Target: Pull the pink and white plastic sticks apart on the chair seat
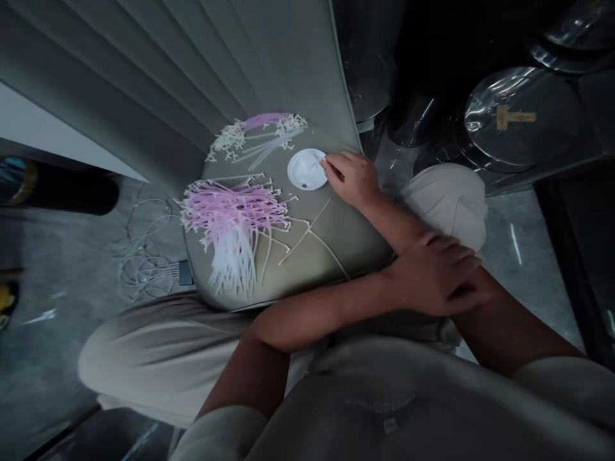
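Note:
On the seat of a grey-green chair (355, 230), a round white plastic lid (302, 173) lies flat. At its right rim, my right hand (353, 176) has thumb and forefinger pinched together; what is between them, if anything, is too small to make out. My left hand (437, 272) is wrapped over my right forearm. A big heap of thin sticks, pink (235, 205) and white (233, 262) with small white T-shaped ends, spreads left of the lid. Behind it lies a smaller group of similar pieces (230, 141) beside clear strips (271, 147).
A few loose thin sticks (307, 234) lie between heap and front edge. The chair's ribbed backrest (269, 57) rises behind. Cables (144, 256) tangle on the floor at left. Shiny dark cylinders, one with a tape-marked top (509, 141), stand at right.

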Available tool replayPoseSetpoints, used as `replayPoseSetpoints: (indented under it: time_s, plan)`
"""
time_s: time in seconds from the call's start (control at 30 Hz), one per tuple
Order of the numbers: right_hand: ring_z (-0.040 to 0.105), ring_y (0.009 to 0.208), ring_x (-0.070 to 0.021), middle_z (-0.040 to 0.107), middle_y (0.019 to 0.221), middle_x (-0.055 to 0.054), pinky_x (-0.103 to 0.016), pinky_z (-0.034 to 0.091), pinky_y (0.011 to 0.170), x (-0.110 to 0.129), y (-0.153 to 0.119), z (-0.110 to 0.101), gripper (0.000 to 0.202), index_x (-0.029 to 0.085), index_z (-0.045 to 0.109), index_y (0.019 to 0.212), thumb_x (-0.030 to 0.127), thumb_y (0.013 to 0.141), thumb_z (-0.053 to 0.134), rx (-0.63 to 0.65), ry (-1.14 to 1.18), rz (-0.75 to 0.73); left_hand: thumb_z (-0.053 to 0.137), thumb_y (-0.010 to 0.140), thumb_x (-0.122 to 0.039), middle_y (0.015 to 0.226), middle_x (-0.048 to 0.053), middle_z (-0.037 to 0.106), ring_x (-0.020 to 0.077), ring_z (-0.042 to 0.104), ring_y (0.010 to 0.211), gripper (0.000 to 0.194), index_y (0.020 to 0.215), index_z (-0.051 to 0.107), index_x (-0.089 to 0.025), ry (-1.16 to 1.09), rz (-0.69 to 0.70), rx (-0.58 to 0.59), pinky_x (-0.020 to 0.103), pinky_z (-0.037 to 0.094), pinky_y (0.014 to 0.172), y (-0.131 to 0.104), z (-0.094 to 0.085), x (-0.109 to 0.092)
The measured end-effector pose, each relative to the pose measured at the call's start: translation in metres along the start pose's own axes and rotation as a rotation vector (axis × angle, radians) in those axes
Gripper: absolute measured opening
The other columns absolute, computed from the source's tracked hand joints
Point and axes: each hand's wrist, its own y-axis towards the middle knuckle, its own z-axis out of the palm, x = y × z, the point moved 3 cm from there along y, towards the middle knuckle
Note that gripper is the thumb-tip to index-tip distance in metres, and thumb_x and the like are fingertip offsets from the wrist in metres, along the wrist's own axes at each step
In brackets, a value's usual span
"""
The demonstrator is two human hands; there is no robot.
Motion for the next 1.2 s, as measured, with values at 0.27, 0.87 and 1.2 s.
replayPoseSetpoints:
  time_s: [0.27, 0.87, 1.2]
  plan:
    - [0.057, 0.078, -0.0179, 0.064, 0.082, -0.007, -0.031, 0.038, 0.072, -0.001, 0.001, -0.001, 0.048, 0.017, 0.069, 0.09, 0.042, 0.103, 0.03, -0.03, -0.017, -0.007, 0.024, 0.103, -0.043, 0.146, 0.002, 0.052, 0.0205, 0.042, 0.138, 0.051, 0.14, 0.052, -0.021, 0.111, 0.129, -0.005, 0.04, 0.024, 0.121, -0.012, 0.013, -0.01]
    - [0.058, 0.076, -0.0171, 0.065, 0.08, -0.006, -0.03, 0.038, 0.07, 0.002, 0.001, -0.004, 0.045, 0.016, 0.068, 0.087, 0.039, 0.103, 0.033, -0.042, -0.014, -0.019, 0.04, 0.094, -0.062, 0.16, 0.019, 0.025, 0.0378, 0.012, 0.151, 0.074, 0.148, 0.038, -0.012, 0.146, -0.248, -0.058, 0.061, 0.014, 0.12, -0.046, 0.01, 0.003]
    - [0.058, 0.075, -0.0164, 0.065, 0.078, -0.005, -0.03, 0.038, 0.068, 0.001, 0.002, -0.005, 0.042, 0.018, 0.067, 0.085, 0.038, 0.102, 0.035, -0.09, 0.003, -0.024, 0.043, 0.099, -0.032, 0.125, 0.011, 0.063, 0.0213, 0.057, 0.118, 0.034, 0.118, 0.062, -0.011, 0.052, -0.277, -0.338, 0.037, 0.046, 0.105, -0.052, -0.024, 0.032]
